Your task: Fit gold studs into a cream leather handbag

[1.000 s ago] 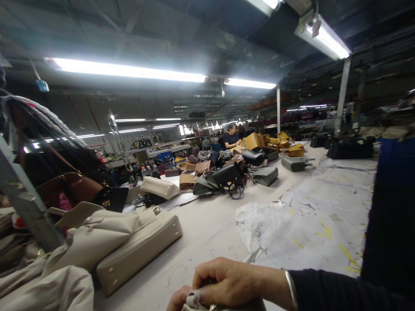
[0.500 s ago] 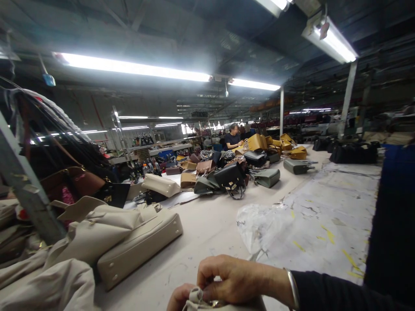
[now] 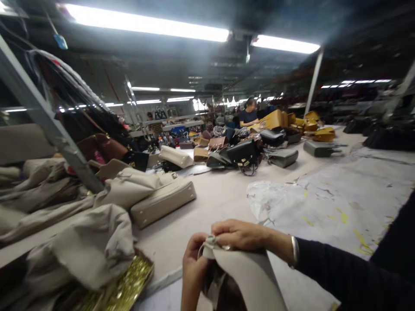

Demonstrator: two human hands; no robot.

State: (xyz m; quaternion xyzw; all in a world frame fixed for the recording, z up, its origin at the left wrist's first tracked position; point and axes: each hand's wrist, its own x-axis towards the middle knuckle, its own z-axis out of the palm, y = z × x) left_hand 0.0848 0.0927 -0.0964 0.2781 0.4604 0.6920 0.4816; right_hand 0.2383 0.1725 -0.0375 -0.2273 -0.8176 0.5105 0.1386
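Fluorescent tubes (image 3: 145, 23) run over a long pale counter (image 3: 223, 198) in a workshop crowded with handbags. Low in the view, both hands are closed on a beige bag piece (image 3: 249, 276) held up just above the near edge of the counter. The right hand (image 3: 241, 234) pinches the folded top edge of the piece from above, a metal bangle (image 3: 294, 252) on its wrist and a dark sleeve (image 3: 350, 280) behind it. The left hand (image 3: 192, 270) grips the same piece from the side, thumb up by the fold — the two hands meet at that top edge.

To the left of the hands lies a heap of beige bags (image 3: 106, 203), one of them, a beige handbag (image 3: 164, 201), resting on its side on the counter. Below the heap, near the left hand, sits a tray of gold fittings (image 3: 129, 280). Ahead of the right hand a sheet of crumpled plastic (image 3: 275, 201) lies on the counter. Well beyond the hands — black, grey and mustard bags (image 3: 256, 149) stand in a cluster, and a seated person (image 3: 249, 115) works behind them.
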